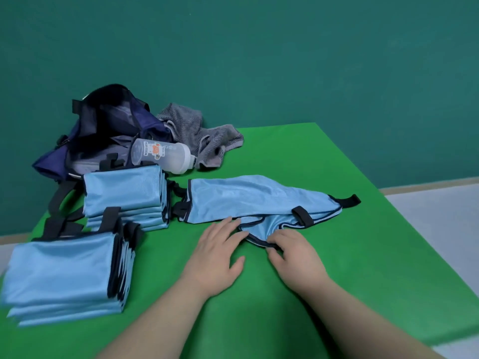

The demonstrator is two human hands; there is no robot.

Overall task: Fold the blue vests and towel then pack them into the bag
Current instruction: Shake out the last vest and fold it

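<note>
A light blue vest (243, 198) with dark trim and black straps lies half folded across the middle of the green table (324, 268). My left hand (216, 255) rests flat at its near edge, fingers spread. My right hand (293, 252) pinches the vest's dark-trimmed near edge. Two stacks of folded blue vests lie on the left: one nearer me (64, 275), one farther back (127, 195). The dark blue bag (103, 130) stands open at the back left. A grey towel (197, 133) lies crumpled beside it.
A translucent plastic bottle (160, 155) lies on its side between the bag and the towel. The table's right edge drops to a pale floor (435, 218). A teal wall rises behind.
</note>
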